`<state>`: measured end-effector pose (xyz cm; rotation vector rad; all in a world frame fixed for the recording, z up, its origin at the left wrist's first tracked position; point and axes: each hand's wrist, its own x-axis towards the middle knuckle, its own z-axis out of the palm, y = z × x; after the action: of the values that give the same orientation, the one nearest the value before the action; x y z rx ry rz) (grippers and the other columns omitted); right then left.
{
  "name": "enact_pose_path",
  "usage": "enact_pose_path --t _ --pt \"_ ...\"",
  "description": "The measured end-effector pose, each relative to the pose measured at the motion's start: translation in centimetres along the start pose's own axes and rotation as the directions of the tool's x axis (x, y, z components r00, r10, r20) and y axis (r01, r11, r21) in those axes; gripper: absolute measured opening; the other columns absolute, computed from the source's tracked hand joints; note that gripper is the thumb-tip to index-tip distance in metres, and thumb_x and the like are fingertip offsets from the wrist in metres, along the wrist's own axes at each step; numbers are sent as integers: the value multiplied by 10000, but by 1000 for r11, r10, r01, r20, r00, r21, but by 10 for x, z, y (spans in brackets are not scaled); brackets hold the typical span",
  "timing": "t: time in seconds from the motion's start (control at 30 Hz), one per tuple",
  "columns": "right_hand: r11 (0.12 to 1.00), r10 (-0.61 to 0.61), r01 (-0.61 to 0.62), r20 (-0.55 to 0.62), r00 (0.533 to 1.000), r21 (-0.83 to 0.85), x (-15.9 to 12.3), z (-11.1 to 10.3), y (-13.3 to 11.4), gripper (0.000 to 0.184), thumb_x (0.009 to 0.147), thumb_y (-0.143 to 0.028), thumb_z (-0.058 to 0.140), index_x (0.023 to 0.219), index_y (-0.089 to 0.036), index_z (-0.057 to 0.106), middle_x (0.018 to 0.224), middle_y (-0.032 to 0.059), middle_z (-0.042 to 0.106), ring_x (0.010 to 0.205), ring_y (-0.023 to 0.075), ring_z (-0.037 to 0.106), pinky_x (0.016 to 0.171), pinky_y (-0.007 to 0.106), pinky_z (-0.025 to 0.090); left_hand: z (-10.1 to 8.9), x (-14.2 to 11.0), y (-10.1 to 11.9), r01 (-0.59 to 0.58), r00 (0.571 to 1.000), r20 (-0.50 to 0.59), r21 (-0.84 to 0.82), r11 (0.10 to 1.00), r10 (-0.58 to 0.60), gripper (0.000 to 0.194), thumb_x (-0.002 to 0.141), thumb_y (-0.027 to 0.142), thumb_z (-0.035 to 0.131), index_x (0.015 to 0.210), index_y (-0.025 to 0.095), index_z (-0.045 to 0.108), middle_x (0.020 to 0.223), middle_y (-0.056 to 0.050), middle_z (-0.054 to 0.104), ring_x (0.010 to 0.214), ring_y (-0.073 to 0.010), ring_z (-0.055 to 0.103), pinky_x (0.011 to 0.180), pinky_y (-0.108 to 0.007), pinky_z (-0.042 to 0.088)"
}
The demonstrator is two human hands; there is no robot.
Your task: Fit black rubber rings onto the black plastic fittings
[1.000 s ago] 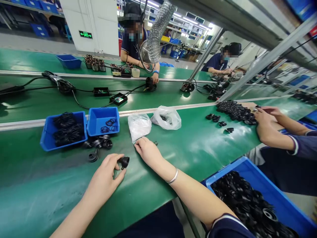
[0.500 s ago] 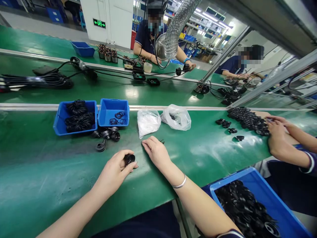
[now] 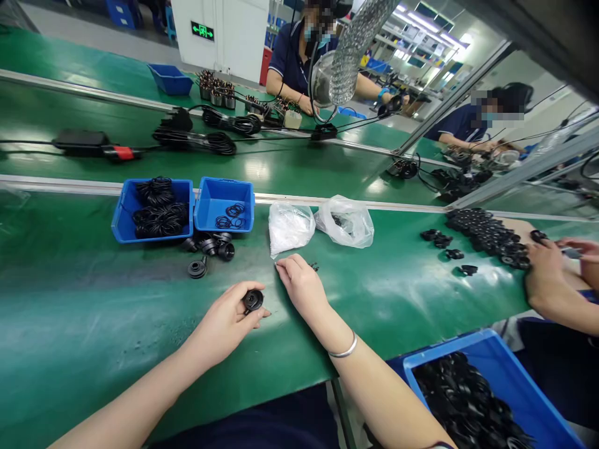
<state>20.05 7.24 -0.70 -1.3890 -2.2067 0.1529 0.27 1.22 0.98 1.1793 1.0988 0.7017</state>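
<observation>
My left hand (image 3: 223,324) grips a round black plastic cup-shaped part (image 3: 253,300) between thumb and fingers, its hollow side facing up toward me. Just to the right, my right hand (image 3: 304,288) has its thumb and fingertips pinched together above the table; what they hold, if anything, is too small to make out. Behind it lies a clear bag of white material (image 3: 291,232), and beside that an opened clear bag (image 3: 350,224) with dark bits inside. Some tiny dark pieces (image 3: 314,267) lie right by my right hand's knuckles. Similar black parts (image 3: 197,268) sit left of my hands.
Two blue bins hold black rings: a fuller bin (image 3: 122,215) and a sparser bin (image 3: 206,202). A large blue crate (image 3: 491,340) of black parts stands low at right. A co-worker's hands (image 3: 550,268) work beside rows of black parts (image 3: 486,237). Cables (image 3: 194,140) lie beyond the rail.
The black part has tilted in my left hand, so its hollow inside now shows. My right hand stays pinched in nearly the same place. Cables beyond the rail have shifted.
</observation>
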Motion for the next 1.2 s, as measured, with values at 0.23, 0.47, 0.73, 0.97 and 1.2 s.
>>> enact_pose_path --t 0.23,0.47,0.73,0.97,1.2 --pt "999 -12 12 -4 1000 41 5 -1 1 188 1004 -189 485 927 -167 655 872 87 645 772 188 622 743 302 513 1 -1 -2 -35 999 9 -38 999 35 310 892 346 576 1164 245 469 1160 -64 609 1041 -239 714 798 -356 607" --pt "937 -80 67 24 996 342 -14 -24 -38 108 978 -206 566 917 -206 654 816 20 660 775 142 634 723 253 532 -3 -1 -2 -92 995 -23 66 994 94 350 911 333 544 1240 234 472 1180 -74 628 993 -214 709 873 -391 595" --pt "964 -123 116 17 992 240 -25 -9 -54 148 998 -167 491 943 -162 628 858 66 643 774 167 631 704 286 554 -5 -3 2 -211 962 -51 490 846 270 389 921 270 452 1298 200 519 1186 -106 621 892 -201 663 851 -388 577" --pt "982 -166 172 88 982 -73 -27 -17 -66 198 991 -119 447 908 -173 618 797 62 590 648 179 567 603 309 519 -4 -2 -5 -259 943 -38 540 801 330 435 935 256 428 1363 232 495 1315 -111 604 1157 -239 628 950 -399 552" --pt "968 -225 236 123 967 -84 -21 -16 -68 177 986 -110 468 910 -151 623 796 69 598 672 186 581 618 302 525 -6 -2 -9 -261 938 -29 600 756 346 464 947 273 416 1404 223 476 1373 -109 598 1264 -253 579 1040 -418 505"
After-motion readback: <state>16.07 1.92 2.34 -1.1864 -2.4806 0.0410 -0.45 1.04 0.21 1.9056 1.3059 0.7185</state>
